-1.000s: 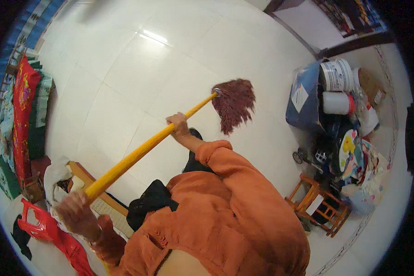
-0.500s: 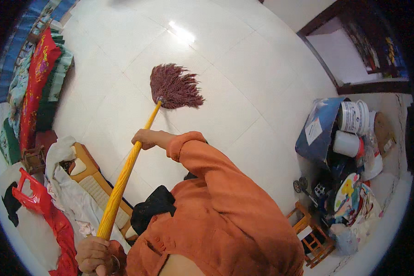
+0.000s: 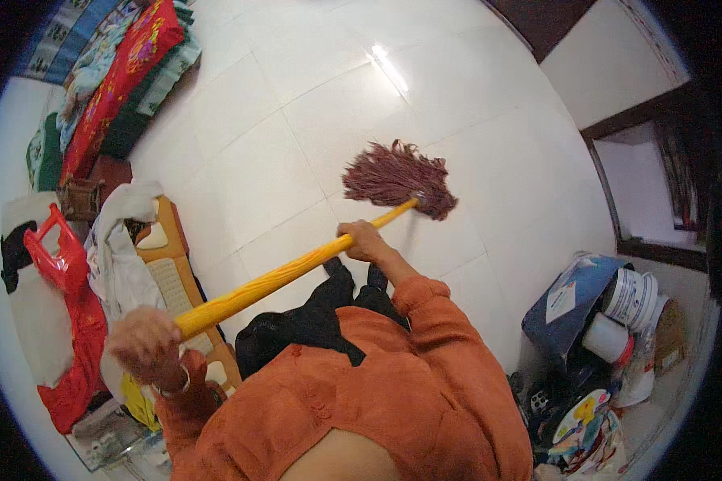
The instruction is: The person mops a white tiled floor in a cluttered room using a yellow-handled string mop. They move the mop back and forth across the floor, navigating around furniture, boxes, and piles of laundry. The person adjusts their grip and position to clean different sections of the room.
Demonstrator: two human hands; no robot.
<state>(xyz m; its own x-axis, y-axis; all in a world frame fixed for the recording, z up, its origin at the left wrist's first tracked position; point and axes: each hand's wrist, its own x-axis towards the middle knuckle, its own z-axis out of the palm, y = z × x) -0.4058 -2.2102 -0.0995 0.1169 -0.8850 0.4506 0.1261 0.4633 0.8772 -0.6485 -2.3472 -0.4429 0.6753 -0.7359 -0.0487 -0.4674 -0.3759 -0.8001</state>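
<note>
A mop with a long yellow handle (image 3: pixel 257 287) slants across in front of me, from lower left up to the right. Its dark maroon strand head (image 3: pixel 397 178) lies fanned out on the white tiled floor (image 3: pixel 297 172). My left hand (image 3: pixel 147 343), slightly blurred, is wrapped round the top end of the handle. Farther down the handle, my right hand (image 3: pixel 364 240) grips it with closed fingers. Below the handle, my dark-clad legs and feet (image 3: pixel 341 280) show on the floor.
A wooden seat with a beaded pad (image 3: pixel 168 280) and white cloth stands at left, beside a red plastic bag (image 3: pixel 60 256). Beyond is a bed with a red floral cover (image 3: pixel 124 88). At right are a dark blue box (image 3: pixel 573 301), white buckets (image 3: pixel 630 298) and a doorway (image 3: pixel 638 188).
The mop head has swept to the right, its strands now trailing leftward. Both hands still hold the handle; the right has moved right, the left upward. My view has turned too.
</note>
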